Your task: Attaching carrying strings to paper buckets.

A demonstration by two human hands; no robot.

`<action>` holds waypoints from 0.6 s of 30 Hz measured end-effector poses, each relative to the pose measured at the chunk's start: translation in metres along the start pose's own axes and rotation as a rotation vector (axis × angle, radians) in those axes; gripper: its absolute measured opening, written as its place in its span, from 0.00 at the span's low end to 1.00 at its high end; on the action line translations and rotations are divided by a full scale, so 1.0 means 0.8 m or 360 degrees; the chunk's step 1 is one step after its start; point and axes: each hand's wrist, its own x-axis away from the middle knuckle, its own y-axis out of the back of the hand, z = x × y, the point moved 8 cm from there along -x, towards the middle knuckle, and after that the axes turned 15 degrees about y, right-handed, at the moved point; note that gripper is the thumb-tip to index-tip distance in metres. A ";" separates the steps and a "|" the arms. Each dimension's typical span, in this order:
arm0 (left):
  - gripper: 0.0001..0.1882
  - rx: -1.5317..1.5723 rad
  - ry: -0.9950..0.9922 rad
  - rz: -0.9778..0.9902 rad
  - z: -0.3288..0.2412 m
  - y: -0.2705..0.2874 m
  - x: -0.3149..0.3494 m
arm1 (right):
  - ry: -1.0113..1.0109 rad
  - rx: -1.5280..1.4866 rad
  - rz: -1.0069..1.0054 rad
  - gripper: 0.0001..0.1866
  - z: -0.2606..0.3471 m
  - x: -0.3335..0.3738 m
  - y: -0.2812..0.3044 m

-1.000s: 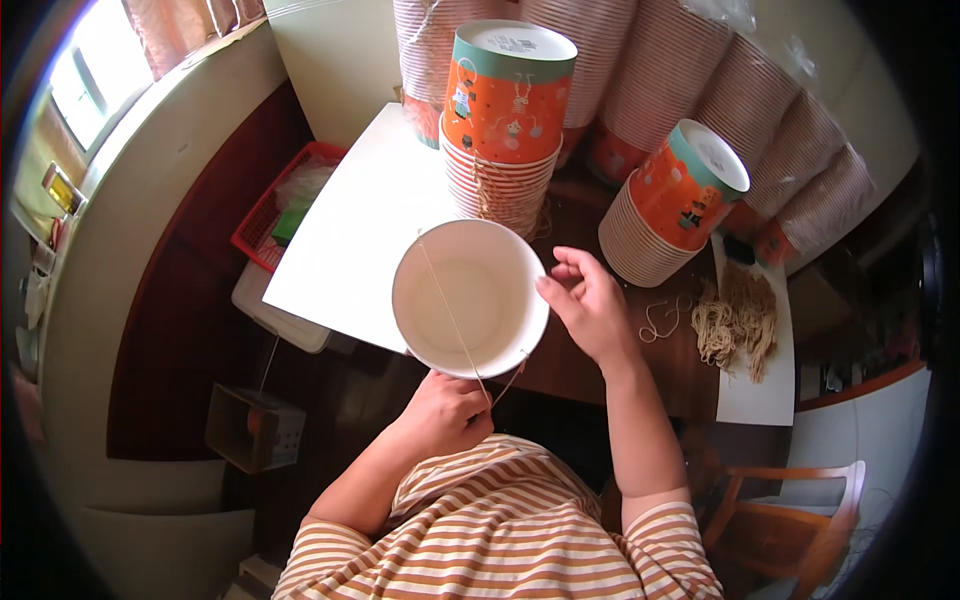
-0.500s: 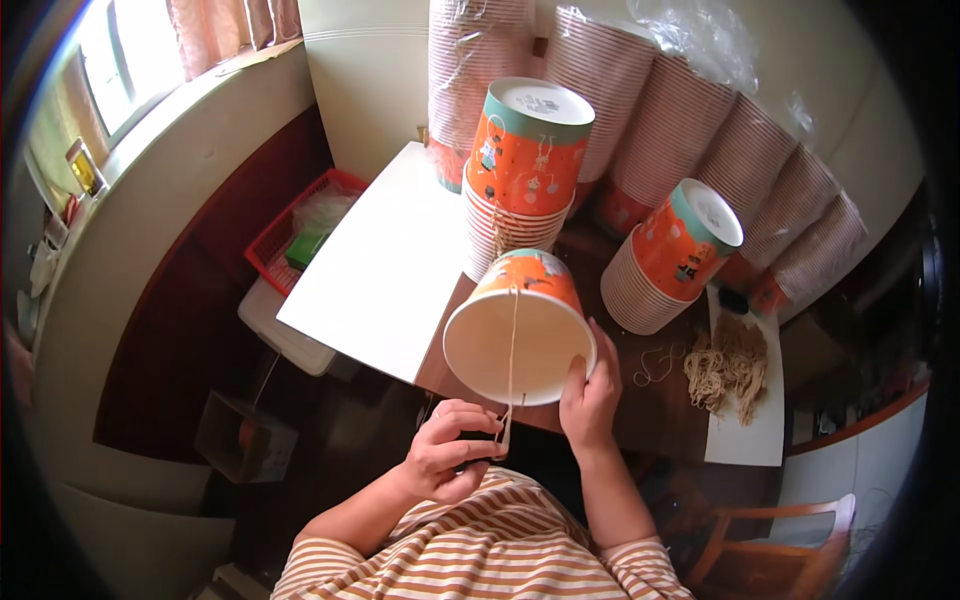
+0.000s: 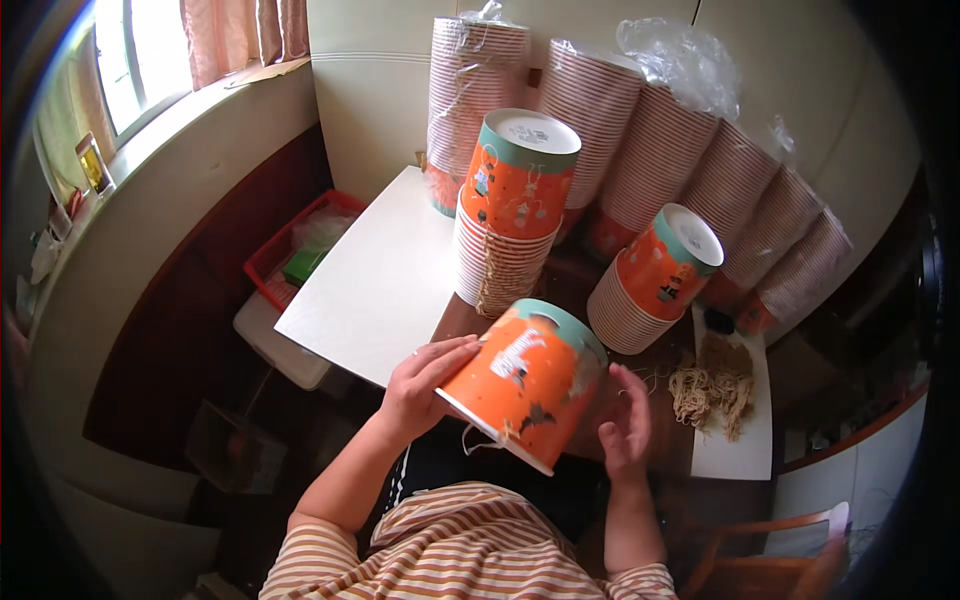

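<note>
An orange paper bucket (image 3: 525,385) with a green band and printed figures is tilted in front of me, its white rim toward my body and its base away. My left hand (image 3: 428,390) grips its side near the rim. Beside the bucket's right side, my right hand (image 3: 628,425) is open with fingers apart; whether a fingertip touches the base edge is unclear. A pale string (image 3: 480,440) hangs in a loop from the rim. The inside of the bucket is hidden. Beyond it stands a stack of upside-down buckets (image 3: 525,190), with strings dangling down its side.
A shorter bucket stack (image 3: 665,265) stands to the right, and a heap of loose string (image 3: 710,395) lies on a white sheet. Tall plastic-wrapped bucket stacks (image 3: 665,155) line the back. A red basket (image 3: 275,255) sits left of the table, and a wooden chair (image 3: 765,555) at lower right.
The bucket has turned from mouth toward me to showing its printed side. My left hand went from the string to the bucket's side; my right hand let go of the rim and opened.
</note>
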 end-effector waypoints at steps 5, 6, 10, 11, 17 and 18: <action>0.25 -0.0033 -0.0299 0.0131 -0.024 -0.016 -0.017 | 0.0040 -0.0009 0.0230 0.26 0.011 -0.018 0.005; 0.25 -0.0019 -0.0266 0.0083 -0.022 -0.015 -0.018 | 0.0040 -0.0013 0.0238 0.26 0.010 -0.015 0.004; 0.29 0.0026 0.0084 -0.0133 -0.016 -0.012 -0.021 | 0.0003 -0.0133 -0.0022 0.16 0.002 -0.001 0.005; 0.28 0.0075 0.0222 -0.0096 0.002 -0.017 -0.018 | 0.0098 -0.0103 -0.0087 0.14 0.009 -0.001 0.003; 0.16 0.1305 0.0596 0.0012 0.013 -0.043 0.027 | 0.0285 0.0081 -0.0376 0.12 0.006 0.018 0.009; 0.16 0.1116 0.0494 -0.0029 0.007 -0.045 0.029 | 0.0405 0.0263 -0.0416 0.12 0.009 0.020 0.012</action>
